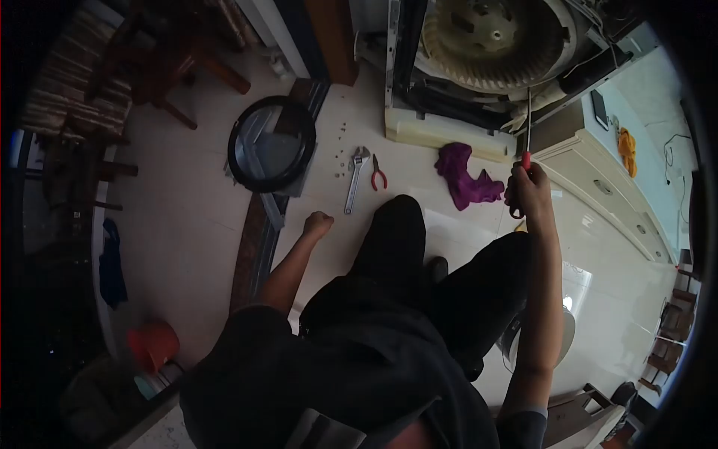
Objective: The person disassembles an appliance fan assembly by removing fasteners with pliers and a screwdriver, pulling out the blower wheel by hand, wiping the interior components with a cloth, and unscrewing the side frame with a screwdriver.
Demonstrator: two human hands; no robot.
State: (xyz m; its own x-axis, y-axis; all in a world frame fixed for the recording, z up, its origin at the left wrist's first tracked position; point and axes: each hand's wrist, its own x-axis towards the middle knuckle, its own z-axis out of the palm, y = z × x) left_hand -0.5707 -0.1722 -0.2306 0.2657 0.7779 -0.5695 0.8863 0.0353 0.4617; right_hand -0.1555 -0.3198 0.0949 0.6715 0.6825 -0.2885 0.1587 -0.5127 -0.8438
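Observation:
My right hand (529, 196) is wrapped around a screwdriver with a red handle (526, 161). Its long shaft points up towards the lower edge of an opened appliance housing with a large fan wheel (497, 45). A red curved piece shows below the same fist; I cannot make out what it belongs to. My left hand (318, 224) is closed in the air above the floor, and whether anything is inside it is hidden. Near it on the tiles lie an adjustable wrench (357, 179) and red-handled pliers (379, 173), with several small screws (342, 153) beside them.
A purple cloth (465, 178) lies before the housing. A round black-rimmed part (238, 142) rests left of the wrench, over the floor track. To the right stands a drawer cabinet (606, 183) with a phone (599, 109) and orange cloth (627, 152). A red bucket (153, 346) is at lower left.

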